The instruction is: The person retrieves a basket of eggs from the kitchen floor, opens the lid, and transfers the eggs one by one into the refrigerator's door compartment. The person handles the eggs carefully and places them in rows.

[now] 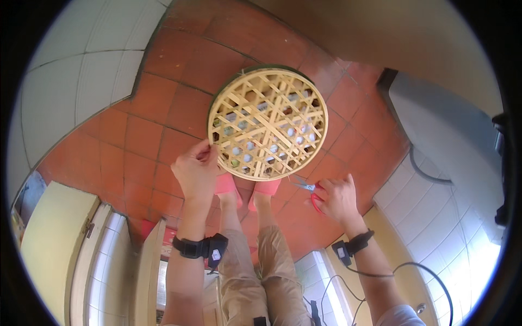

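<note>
A round woven bamboo lid with open lattice lies over a container whose dark green rim shows behind it. Through the gaps I see pale, roundish things and printed wrappers, too broken up by the weave to identify. My left hand has its fingers pinched together at the lid's left front rim. In my right hand is a pair of scissors with red handles. Their blades look slightly parted and point left, just short of the lid's front rim. A thin loose strand sticks out from the rim near the blade tips.
Red-brown floor tiles surround the container. My feet in pink slippers stand right at its near side. A white tiled wall rises at left, and a grey appliance-like body stands at right. A black cable trails from my right wrist strap.
</note>
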`<state>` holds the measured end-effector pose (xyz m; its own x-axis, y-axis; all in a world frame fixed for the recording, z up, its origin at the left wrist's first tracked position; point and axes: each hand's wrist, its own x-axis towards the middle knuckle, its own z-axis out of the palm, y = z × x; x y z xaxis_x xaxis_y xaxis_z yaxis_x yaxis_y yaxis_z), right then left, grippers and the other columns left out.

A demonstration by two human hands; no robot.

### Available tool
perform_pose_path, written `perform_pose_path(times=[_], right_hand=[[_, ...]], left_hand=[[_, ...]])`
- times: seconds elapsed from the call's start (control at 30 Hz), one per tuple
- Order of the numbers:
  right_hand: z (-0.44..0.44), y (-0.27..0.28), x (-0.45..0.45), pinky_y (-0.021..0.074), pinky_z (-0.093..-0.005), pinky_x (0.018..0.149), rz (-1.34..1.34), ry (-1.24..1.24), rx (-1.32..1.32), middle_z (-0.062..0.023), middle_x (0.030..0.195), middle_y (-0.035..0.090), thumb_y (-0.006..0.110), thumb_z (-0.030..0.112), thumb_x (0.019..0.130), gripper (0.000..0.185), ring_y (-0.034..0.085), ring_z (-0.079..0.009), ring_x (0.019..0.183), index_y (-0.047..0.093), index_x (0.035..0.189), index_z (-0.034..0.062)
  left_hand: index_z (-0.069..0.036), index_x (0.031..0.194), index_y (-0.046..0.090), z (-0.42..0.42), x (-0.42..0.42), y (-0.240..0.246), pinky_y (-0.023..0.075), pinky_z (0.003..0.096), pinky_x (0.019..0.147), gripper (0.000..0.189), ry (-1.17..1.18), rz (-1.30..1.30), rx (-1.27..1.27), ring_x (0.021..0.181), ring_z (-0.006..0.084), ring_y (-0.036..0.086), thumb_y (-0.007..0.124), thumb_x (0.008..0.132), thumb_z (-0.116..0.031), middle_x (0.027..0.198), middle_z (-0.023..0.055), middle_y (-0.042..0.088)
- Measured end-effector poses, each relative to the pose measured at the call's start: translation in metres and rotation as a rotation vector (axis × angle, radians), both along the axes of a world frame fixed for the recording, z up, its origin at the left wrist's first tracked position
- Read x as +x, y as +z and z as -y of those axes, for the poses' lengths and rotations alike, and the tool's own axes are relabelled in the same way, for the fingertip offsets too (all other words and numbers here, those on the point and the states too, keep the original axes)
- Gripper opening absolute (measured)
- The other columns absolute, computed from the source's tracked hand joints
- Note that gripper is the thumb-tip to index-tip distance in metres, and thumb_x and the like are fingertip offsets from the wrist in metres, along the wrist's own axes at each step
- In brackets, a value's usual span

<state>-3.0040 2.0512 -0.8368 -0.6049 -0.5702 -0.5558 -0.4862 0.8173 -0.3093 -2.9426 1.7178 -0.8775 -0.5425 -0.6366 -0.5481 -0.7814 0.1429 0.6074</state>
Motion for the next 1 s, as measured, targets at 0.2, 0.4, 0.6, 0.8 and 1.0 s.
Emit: perform_pose_path(times=[0.2,0.4,0.6,0.8,1.0], right_hand=[[0.016,0.004,-0.023,0.0379,-0.0362,0.084,0.073,0.192,0.164,-0.0051,0.069,0.067,0.083,0.039,0.071,0.032,0.064,-0.0223,0.065,0.068,0.083,0.0136],[0.043,0.017,-0.048,0.0375,-0.0374,0.093,0.07,0.426,0.292,-0.0028,0.07,0.067,0.08,0.039,0.074,0.03,0.064,-0.021,0.066,0.066,0.083,0.0134],[0.065,0.019,-0.073,0.0376,-0.0361,0.091,0.07,0.602,0.43,-0.0011,0.068,0.066,0.079,0.034,0.074,0.024,0.064,-0.0176,0.067,0.066,0.078,0.014],[0.068,0.003,-0.089,0.0364,-0.0343,0.091,0.142,0.677,0.32,-0.0016,0.065,0.064,0.083,0.045,0.07,0.035,0.062,-0.0188,0.065,0.067,0.076,0.0136],[0.067,-0.003,-0.101,0.0358,-0.0347,0.091,0.148,0.64,0.196,-0.0027,0.061,0.061,0.084,0.056,0.066,0.045,0.06,-0.021,0.059,0.067,0.075,0.015]], left_hand=[[0.001,0.107,0.078,-0.001,0.009,-0.005,0.059,0.0259,0.071,0.022,0.071,-0.069,0.038,0.078,0.0136,0.074,0.078,0.085,-0.003,0.087,0.0108,0.078],[0.002,0.103,0.076,-0.002,0.016,0.0,0.0576,0.025,0.069,0.019,0.095,-0.119,0.071,0.081,0.0132,0.074,0.079,0.085,-0.003,0.089,0.0089,0.077],[0.001,0.102,0.076,-0.005,0.014,0.006,0.0565,0.0237,0.069,0.02,0.124,-0.118,0.075,0.084,0.0132,0.074,0.081,0.084,-0.005,0.087,0.0068,0.076],[0.001,0.103,0.076,-0.004,0.02,0.007,0.0572,0.0234,0.068,0.021,0.161,-0.155,0.12,0.084,0.012,0.074,0.081,0.083,-0.003,0.092,0.0078,0.076],[0.001,0.1,0.075,-0.003,0.024,0.003,0.0582,0.0235,0.063,0.02,0.161,-0.191,0.113,0.081,0.0116,0.073,0.081,0.081,-0.001,0.09,0.0074,0.076]])
